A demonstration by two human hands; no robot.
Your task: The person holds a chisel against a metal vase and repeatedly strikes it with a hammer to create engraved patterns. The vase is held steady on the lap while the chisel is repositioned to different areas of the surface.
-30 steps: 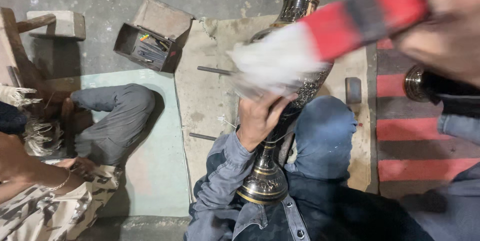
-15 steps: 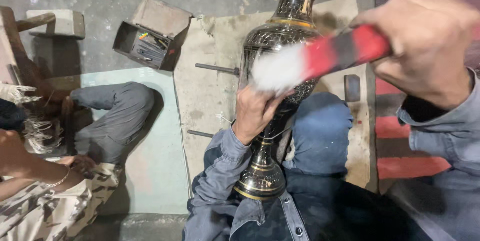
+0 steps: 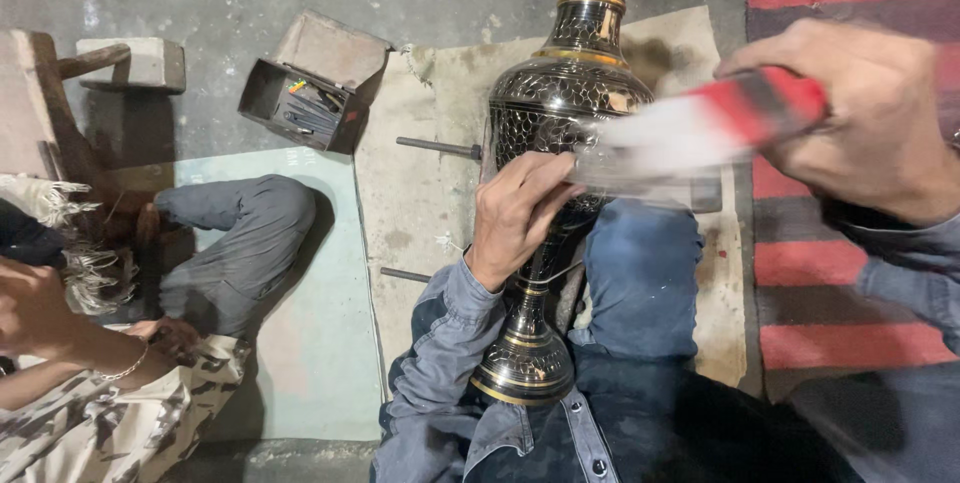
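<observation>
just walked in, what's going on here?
A person sits on the floor with a tall engraved metal vase lying across their lap. Their left hand steadies its belly, while the right hand holds a red-handled brush, blurred by motion, against its surface. Another person's arm shows at the left, and an open toolbox sits on the floor behind.

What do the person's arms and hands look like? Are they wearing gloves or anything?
No gloves: the left hand and right hand are both bare. Both arms wear long grey-blue denim sleeves with cuffs at the wrists, creased and a bit worn. No rings, watch or bracelet show on them.
</observation>
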